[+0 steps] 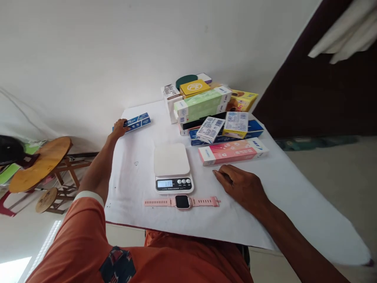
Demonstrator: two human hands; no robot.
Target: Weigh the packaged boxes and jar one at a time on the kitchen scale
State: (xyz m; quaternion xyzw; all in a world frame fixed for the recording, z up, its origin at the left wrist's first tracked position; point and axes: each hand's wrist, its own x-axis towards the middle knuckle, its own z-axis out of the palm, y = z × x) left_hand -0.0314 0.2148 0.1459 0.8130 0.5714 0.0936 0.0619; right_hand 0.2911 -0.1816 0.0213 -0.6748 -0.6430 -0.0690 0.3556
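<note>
At the table's far left edge, my left hand (120, 128) grips the near end of a long blue box (138, 122), which lies on the white cloth. My right hand (240, 184) rests on the cloth with its fingers curled in; whether anything is inside them is hidden. Just beyond it lies a pink and white box (232, 151). Between my hands stands a white kitchen scale (172, 160), its platform bare and its display lit. A smartwatch (182, 201) with a pink strap is stretched out flat in front of the scale.
Behind the scale is a pile of boxes, among them a green box (203, 103), a yellow box (194, 87) and a white box (210, 129). The white-covered table (132, 212) meets the wall. Wooden stools (47, 199) stand on the floor at left.
</note>
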